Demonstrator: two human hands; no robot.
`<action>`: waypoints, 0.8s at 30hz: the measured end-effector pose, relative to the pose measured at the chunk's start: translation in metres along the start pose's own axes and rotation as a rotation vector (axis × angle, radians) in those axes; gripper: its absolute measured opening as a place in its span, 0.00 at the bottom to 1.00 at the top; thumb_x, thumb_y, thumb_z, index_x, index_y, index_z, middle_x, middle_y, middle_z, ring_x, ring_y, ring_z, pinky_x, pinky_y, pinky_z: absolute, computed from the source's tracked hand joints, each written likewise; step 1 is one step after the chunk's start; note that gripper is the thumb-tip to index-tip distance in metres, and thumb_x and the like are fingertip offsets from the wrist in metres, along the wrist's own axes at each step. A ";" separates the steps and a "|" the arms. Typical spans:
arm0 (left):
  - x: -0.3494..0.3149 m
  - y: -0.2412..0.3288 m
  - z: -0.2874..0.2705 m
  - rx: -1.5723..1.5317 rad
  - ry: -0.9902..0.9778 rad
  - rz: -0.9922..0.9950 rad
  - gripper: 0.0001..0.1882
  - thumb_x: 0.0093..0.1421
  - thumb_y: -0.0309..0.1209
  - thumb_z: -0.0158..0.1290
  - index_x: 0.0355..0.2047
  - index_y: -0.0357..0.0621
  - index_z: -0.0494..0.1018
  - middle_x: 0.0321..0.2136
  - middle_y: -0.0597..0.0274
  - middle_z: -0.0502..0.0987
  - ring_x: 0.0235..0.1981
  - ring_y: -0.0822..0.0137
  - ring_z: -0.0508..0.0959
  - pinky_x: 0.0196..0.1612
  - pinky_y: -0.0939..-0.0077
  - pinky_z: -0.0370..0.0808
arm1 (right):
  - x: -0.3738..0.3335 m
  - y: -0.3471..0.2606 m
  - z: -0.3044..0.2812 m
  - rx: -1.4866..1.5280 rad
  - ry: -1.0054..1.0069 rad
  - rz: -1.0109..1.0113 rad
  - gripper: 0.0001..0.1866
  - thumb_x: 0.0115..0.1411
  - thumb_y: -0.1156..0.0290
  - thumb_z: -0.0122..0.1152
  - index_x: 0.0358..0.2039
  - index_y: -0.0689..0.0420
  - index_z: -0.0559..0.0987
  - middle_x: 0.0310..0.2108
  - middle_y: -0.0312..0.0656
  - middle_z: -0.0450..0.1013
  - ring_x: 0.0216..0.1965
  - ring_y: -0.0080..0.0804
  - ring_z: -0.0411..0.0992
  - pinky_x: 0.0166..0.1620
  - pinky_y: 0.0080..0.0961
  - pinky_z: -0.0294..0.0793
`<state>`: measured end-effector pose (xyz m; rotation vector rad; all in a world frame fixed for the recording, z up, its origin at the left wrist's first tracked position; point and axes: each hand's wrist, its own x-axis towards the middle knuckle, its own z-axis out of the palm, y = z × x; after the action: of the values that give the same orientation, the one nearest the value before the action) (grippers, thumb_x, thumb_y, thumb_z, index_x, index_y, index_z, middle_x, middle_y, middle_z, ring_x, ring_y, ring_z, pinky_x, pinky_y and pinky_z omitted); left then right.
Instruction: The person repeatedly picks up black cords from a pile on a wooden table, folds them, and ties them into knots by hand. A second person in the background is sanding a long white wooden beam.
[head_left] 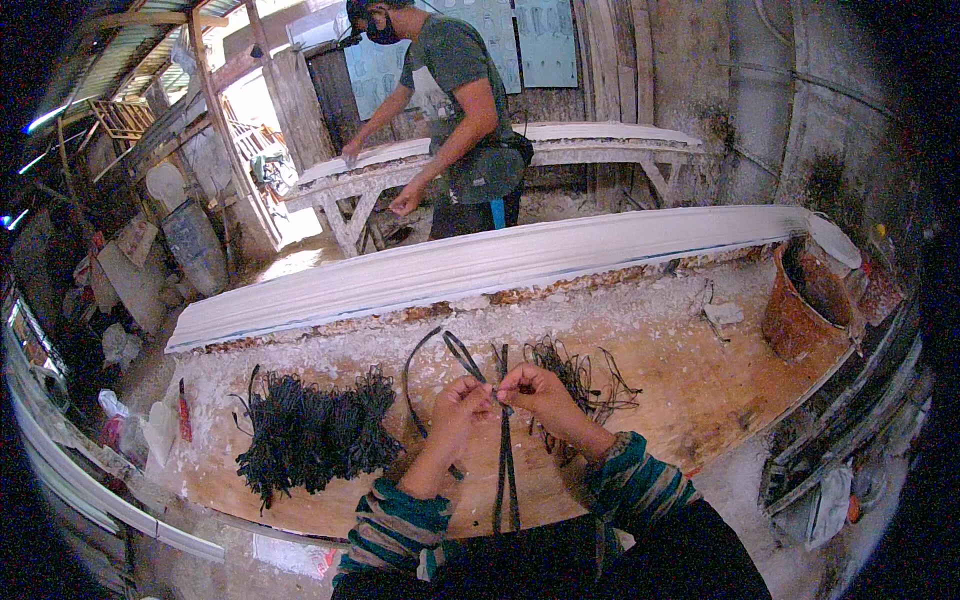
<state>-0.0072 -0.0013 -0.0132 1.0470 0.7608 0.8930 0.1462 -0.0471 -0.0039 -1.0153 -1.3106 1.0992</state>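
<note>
Over the middle of the wooden table, my left hand [460, 407] and my right hand [535, 390] meet with fingertips pinched. Between them they grip a dark flat strap [507, 460]. One part of it loops up and to the left above my left hand, and two ends hang straight down toward my lap. The exact spot where the strap crosses is hidden by my fingers. Left of my hands lies a thick pile of bundled black straps [318, 430]. Just beyond my right hand is a looser heap of thin black straps [570, 372].
A long white moulding [480, 262] runs along the table's far side. At the right end stands a rusty brown bucket [805, 305]. A red-handled tool [184, 412] lies at the left edge. Across from me, a person [465, 95] works at another white-topped bench [620, 148].
</note>
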 end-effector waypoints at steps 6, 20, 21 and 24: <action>0.004 -0.001 -0.006 -0.052 0.038 0.040 0.05 0.51 0.32 0.51 0.23 0.47 0.67 0.20 0.70 0.70 0.21 0.77 0.69 0.25 0.84 0.67 | 0.000 0.001 0.002 -0.201 -0.080 -0.108 0.07 0.52 0.77 0.52 0.33 0.58 0.73 0.27 0.32 0.68 0.33 0.19 0.65 0.39 0.17 0.64; -0.001 0.010 -0.004 0.011 0.018 0.034 0.07 0.51 0.33 0.52 0.23 0.46 0.66 0.19 0.69 0.70 0.21 0.77 0.69 0.26 0.84 0.66 | -0.004 -0.003 0.002 -0.312 0.082 -0.053 0.09 0.50 0.70 0.56 0.32 0.58 0.74 0.25 0.32 0.68 0.28 0.19 0.65 0.33 0.16 0.64; 0.000 0.008 -0.005 0.026 0.028 0.032 0.07 0.51 0.33 0.52 0.23 0.46 0.67 0.20 0.69 0.70 0.21 0.76 0.69 0.26 0.84 0.67 | -0.004 -0.007 0.002 -0.307 0.107 -0.017 0.08 0.51 0.69 0.55 0.32 0.58 0.74 0.25 0.32 0.68 0.27 0.19 0.65 0.32 0.16 0.64; 0.003 0.001 -0.008 0.052 0.032 0.047 0.07 0.51 0.33 0.52 0.23 0.44 0.67 0.20 0.68 0.70 0.21 0.75 0.70 0.27 0.82 0.68 | -0.002 -0.002 0.001 -0.242 0.146 -0.021 0.08 0.52 0.69 0.54 0.30 0.58 0.74 0.24 0.31 0.68 0.26 0.18 0.64 0.31 0.15 0.63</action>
<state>-0.0131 0.0053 -0.0156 1.1022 0.7921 0.9361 0.1450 -0.0500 -0.0023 -1.2335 -1.3531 0.8472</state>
